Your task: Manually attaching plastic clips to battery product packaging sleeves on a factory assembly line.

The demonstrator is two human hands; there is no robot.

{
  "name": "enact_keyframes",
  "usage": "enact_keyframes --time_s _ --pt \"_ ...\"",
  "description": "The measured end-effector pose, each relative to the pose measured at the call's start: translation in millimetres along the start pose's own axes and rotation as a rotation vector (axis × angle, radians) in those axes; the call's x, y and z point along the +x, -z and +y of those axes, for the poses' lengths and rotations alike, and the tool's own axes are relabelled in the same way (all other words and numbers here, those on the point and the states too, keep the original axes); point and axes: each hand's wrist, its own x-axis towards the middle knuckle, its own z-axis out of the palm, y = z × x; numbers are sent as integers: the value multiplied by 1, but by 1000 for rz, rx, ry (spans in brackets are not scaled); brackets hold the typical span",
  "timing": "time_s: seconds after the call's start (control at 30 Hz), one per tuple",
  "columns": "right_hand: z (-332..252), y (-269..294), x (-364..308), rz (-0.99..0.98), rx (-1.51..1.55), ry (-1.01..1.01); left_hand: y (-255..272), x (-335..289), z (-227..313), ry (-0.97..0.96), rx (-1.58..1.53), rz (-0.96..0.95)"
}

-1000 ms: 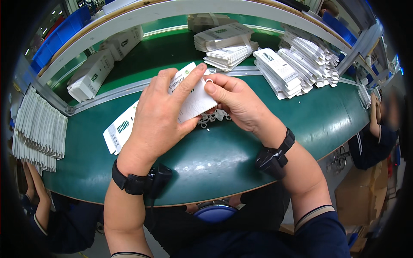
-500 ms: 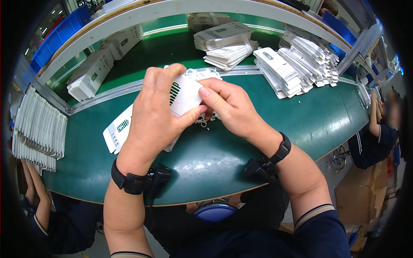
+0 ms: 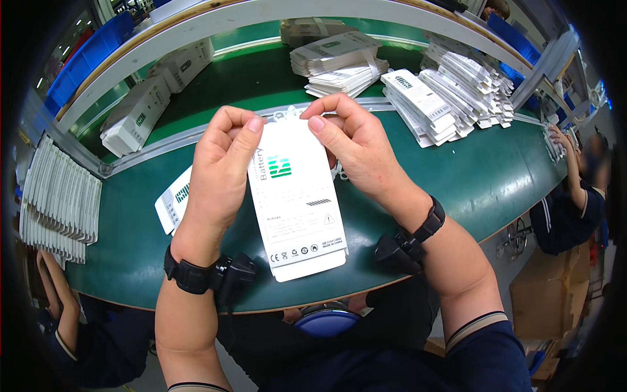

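A flat white carton (image 3: 297, 215) with green and black print hangs between my two hands, its long side running toward me and its loose flap near the table's front edge. My left hand (image 3: 225, 153) pinches its far left corner between thumb and curled fingers. At the far right corner, my right hand (image 3: 353, 140) grips the same carton. Behind the carton's far end, small white looped pieces (image 3: 287, 114) peek out, mostly hidden. Another white printed carton (image 3: 173, 202) lies on the table, partly covered by my left hand and forearm.
Stacked flat cartons (image 3: 62, 199) stand at the far left, with more cartons piled (image 3: 424, 104) at the back right. Bundled cartons (image 3: 336, 62) and boxes (image 3: 137, 117) sit behind a metal rail. Co-workers' arms (image 3: 575, 166) show at both sides of the green table (image 3: 457, 189).
The carton has turned from a tilted pose, largely covered by my left hand, to lie lengthwise with its broad printed face showing. Both hands now hold its far corners.
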Motion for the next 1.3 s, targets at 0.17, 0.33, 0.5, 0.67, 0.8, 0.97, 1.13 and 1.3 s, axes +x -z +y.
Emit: enact_keyframes --time_s 0.17,0.33,0.5,0.67,0.8,0.97,1.13,1.3 --pt "-3 7 1 -28 7 5 1 -2 3 26 66 -23" --pt "-1 9 3 -31 -93 28 -6 0 -2 -13 98 82" --pt "5 5 1 -96 -510 188 6 8 -8 -125 378 289" --pt "4 -4 -8 -149 -772 406 21 14 -10 -137 304 346" --pt "5 -16 -16 -191 -886 397 17 12 -12 -117 302 354" --pt "7 -21 -20 -185 -962 387 9 10 -15 -55 305 346" --pt "5 -18 -20 -131 -1047 399 3 8 -16 115 186 286" --pt "-10 26 -6 63 -1209 439 -2 6 -17 73 261 173"
